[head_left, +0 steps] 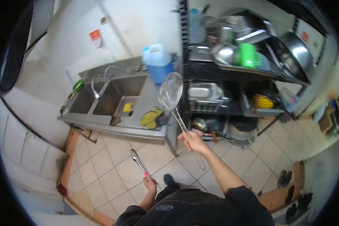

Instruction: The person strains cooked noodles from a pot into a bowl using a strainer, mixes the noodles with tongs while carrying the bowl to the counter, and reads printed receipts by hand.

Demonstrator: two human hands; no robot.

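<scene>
The left hand (150,184) is gripping tongs (140,163), fingers curled, before the sink (118,88). The right hand (194,142) is clasping a strainer (173,89), right of the sink.

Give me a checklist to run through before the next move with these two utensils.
1. Left hand holds the tongs: ok.
2. Right hand grips the strainer by its handle: ok.
3. Strainer mesh clean: cannot tell, too blurred.
4. Larger sink basin free of items: not ok, a yellow item lies inside.
5. Blue jug upright: ok.
</scene>
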